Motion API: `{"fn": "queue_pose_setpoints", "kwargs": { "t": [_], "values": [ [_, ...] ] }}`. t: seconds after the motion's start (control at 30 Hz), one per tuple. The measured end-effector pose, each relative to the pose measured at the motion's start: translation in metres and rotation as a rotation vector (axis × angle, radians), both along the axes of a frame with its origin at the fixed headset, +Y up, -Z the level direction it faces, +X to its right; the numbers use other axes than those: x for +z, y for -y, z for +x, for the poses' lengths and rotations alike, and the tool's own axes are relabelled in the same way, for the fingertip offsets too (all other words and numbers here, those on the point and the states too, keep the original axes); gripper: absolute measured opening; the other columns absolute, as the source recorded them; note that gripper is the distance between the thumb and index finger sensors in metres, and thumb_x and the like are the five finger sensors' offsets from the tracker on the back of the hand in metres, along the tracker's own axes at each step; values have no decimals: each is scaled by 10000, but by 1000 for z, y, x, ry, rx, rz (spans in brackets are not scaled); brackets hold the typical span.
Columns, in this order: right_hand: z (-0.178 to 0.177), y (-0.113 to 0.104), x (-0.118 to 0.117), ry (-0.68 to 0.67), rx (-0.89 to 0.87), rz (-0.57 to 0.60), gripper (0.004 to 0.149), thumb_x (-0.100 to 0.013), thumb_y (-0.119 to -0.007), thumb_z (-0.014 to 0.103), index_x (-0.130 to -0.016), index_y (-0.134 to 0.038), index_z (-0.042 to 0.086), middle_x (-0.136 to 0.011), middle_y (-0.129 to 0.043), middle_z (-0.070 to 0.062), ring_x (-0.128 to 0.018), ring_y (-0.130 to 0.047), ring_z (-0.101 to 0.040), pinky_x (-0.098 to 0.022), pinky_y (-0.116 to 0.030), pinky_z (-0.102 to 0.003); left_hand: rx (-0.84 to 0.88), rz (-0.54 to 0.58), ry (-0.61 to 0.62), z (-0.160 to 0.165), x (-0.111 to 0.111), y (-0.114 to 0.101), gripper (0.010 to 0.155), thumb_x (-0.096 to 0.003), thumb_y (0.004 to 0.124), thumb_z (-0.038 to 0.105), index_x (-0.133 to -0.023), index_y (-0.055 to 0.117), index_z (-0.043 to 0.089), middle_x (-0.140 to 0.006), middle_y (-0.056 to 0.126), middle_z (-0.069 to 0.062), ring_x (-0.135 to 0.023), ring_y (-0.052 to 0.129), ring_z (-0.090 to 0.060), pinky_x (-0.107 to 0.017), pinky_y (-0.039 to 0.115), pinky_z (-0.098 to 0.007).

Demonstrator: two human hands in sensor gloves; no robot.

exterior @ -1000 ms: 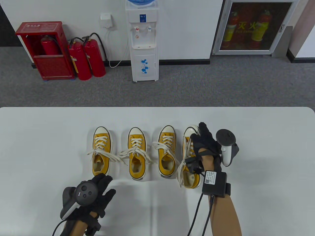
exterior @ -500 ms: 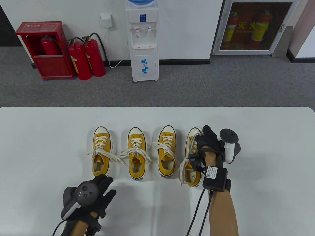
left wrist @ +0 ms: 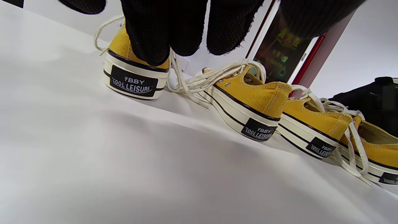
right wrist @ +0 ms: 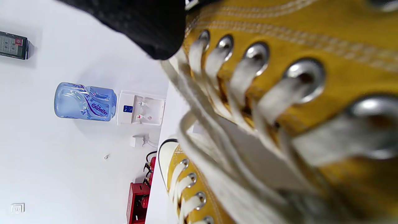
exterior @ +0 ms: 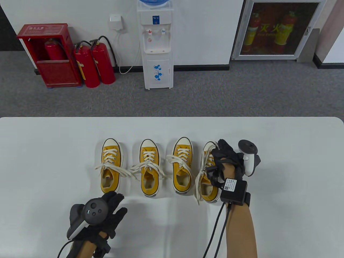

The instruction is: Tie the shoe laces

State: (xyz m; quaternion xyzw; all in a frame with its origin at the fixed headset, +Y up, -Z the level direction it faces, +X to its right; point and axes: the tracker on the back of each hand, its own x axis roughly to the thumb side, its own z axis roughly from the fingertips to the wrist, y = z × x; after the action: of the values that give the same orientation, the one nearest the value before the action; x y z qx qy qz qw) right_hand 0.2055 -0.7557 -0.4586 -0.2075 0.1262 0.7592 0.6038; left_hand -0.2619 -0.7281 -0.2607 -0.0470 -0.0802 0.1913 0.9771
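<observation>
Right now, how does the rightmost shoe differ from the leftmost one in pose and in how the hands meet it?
The rightmost shoe is tilted onto its side, while the leftmost shoe sits flat on its sole. The right hand grips the rightmost shoe over its toe end; the left hand only has straight fingers at the leftmost shoe's heel. Both are yellow canvas with loose, untied white laces.

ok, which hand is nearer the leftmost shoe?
Left. The left hand sits just behind the leftmost shoe, its fingers at the heel. The right hand grips the rightmost shoe, three shoes away.
</observation>
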Motion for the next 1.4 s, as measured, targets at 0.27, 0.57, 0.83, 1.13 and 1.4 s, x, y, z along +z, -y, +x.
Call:
{"fn": "queue_pose_setpoints", "kwargs": {
  "t": [0.27,0.57,0.83,1.13,1.4],
  "values": [
    [14,8,10,-37,101,35,793,-504,-758,467,-1126,-338,211,-1157,-139,-69,-1105,-202,-494,-745,-307,-695,1,-2,-1,0,0,0,677,-489,693,612,-1075,652,276,-1175,628,-137,-1011,778,-408,-739,453,-764],
    [24,5,24,-24,25,99,785,-499,-764,477,-1119,-381,187,-1151,-158,-99,-1088,-243,-504,-726,-298,-703,3,-3,-1,0,0,0,676,-489,693,612,-1075,653,278,-1176,627,-140,-1011,778,-409,-740,454,-763],
    [18,-28,43,-104,122,218,795,-488,-767,508,-1116,-400,188,-1153,-170,-99,-1090,-231,-506,-717,-270,-724,8,4,-1,0,0,0,679,-489,692,612,-1078,648,276,-1177,624,-138,-1015,773,-409,-739,452,-763],
    [-3,-60,78,-230,260,352,800,-480,-762,533,-1113,-416,186,-1153,-186,-101,-1087,-261,-504,-708,-271,-735,9,17,1,0,0,0,680,-489,693,611,-1080,640,280,-1178,620,-137,-1019,767,-409,-741,449,-763],
    [-27,-61,116,-353,385,438,815,-470,-761,559,-1112,-424,188,-1153,-205,-104,-1082,-270,-512,-698,-275,-741,3,25,9,2,0,1,682,-489,692,612,-1080,640,278,-1180,621,-111,-1021,764,-408,-741,447,-764]
  ]
}}
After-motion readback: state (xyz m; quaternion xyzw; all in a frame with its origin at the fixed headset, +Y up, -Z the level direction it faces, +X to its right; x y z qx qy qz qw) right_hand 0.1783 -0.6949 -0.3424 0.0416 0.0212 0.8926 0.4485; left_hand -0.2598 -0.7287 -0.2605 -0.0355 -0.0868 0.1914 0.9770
